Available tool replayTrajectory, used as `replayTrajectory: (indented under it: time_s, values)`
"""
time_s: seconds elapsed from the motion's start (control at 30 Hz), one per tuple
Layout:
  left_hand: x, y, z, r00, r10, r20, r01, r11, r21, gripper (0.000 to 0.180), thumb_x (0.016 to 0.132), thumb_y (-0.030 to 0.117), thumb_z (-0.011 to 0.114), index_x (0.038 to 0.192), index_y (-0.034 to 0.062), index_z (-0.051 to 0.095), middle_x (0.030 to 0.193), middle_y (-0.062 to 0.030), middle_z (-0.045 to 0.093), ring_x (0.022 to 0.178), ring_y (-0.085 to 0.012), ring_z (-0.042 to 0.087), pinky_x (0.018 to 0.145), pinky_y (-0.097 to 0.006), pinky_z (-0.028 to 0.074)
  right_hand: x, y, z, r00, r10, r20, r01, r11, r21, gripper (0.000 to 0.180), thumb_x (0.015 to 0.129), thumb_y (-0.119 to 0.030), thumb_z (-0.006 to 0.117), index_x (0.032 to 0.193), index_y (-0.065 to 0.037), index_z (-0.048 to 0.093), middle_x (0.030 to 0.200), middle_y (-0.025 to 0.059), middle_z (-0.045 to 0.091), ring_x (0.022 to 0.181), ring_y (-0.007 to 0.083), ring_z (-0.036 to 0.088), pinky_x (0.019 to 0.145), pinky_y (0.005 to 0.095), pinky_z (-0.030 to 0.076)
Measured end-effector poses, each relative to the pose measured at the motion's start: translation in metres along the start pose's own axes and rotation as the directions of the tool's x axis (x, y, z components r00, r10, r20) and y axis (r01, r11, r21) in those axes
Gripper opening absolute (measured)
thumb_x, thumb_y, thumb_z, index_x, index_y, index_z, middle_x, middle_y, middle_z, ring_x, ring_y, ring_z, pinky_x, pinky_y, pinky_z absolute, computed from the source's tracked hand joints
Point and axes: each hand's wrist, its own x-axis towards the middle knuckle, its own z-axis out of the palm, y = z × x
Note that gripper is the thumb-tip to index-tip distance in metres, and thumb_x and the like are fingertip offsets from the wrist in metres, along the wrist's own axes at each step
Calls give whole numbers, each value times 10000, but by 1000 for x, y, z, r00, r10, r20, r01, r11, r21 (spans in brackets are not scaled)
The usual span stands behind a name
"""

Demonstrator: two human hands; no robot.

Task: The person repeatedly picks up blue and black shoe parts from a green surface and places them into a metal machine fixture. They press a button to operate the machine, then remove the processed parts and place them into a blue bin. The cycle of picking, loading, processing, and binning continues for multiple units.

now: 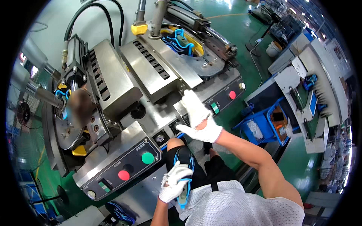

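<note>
My left hand [175, 182], in a white glove, is wrapped around a black shoe upper with blue stripes [183, 155] in front of my body. Blue edging and a greyish-green part show at the shoe's lower end. My right hand [200, 120], also gloved in white, stretches forward with fingers extended and thumb apart, holding nothing visible. Its fingertips are close to the front edge of the machine's right metal cover [166, 84]; whether they touch it I cannot tell. At the right station, a black shoe upper with bright blue laces [179, 41] sits between yellow pads.
The left control panel [124, 165] has green and red buttons; the right panel [226, 94] has a red one. A blue bin [256, 130] stands on the floor at right, beside a rack [298, 86] with shoes. Another blue-striped shoe [120, 213] lies lower left.
</note>
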Motion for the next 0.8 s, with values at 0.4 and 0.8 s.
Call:
replayTrajectory:
  time_s: [0.4, 0.8]
  values:
    - [29, 44, 59, 962, -129, -240, 120, 991, -51, 283, 892, 42, 637, 1159, 54, 731, 1167, -135, 730, 1168, -327, 668, 1231, -510, 355, -212, -41, -93, 926, 285, 247, -358, 869, 342, 1122, 837, -353, 846, 1655, 36, 185, 1713, 271, 216, 1601, 391, 235, 1305, 447, 218]
    - [181, 264, 282, 609, 767, 203, -713, 641, -282, 569, 772, 10, 793, 1316, 83, 644, 1330, -183, 581, 1271, -427, 563, 1227, -628, 294, -351, -41, -191, 252, 913, -319, 75, 311, 948, 739, 1019, -293, 651, 1620, -56, 292, 1592, 157, 436, 1414, 290, 504, 1192, 450, 404]
